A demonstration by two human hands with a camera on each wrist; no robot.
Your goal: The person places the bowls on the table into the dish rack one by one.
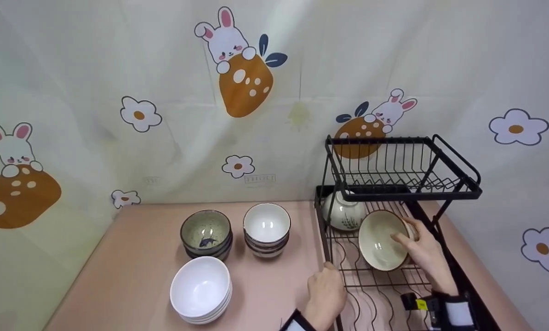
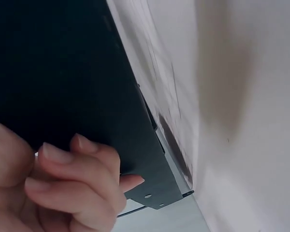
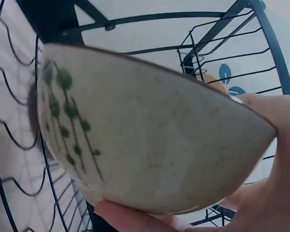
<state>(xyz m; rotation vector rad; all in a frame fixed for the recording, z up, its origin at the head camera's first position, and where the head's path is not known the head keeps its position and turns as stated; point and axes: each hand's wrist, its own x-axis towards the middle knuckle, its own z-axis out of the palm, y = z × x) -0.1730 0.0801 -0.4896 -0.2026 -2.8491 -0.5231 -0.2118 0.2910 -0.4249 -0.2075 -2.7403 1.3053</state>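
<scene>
My right hand (image 1: 424,250) grips a cream bowl (image 1: 381,241) by its rim and side, thumb inside, fingers along the outside. It is tipped on its side above the lower tier of a black dish rack (image 1: 403,196). Green plant stems decorate its outer wall in the right wrist view. Behind it, another bowl (image 1: 345,211) with a green pattern leans upside down in the rack. My left hand (image 1: 326,292) holds the rack's left edge with curled fingers; the dark side panel (image 2: 87,72) fills much of the left wrist view.
Left of the rack, stacked bowls stand on the pink table (image 1: 132,257): green-grey bowls (image 1: 205,232), white bowls with dark rims (image 1: 267,225), and plain white bowls (image 1: 202,287). The rack's upper basket (image 1: 403,165) overhangs the back of the lower tier. A printed curtain (image 1: 164,69) hangs behind.
</scene>
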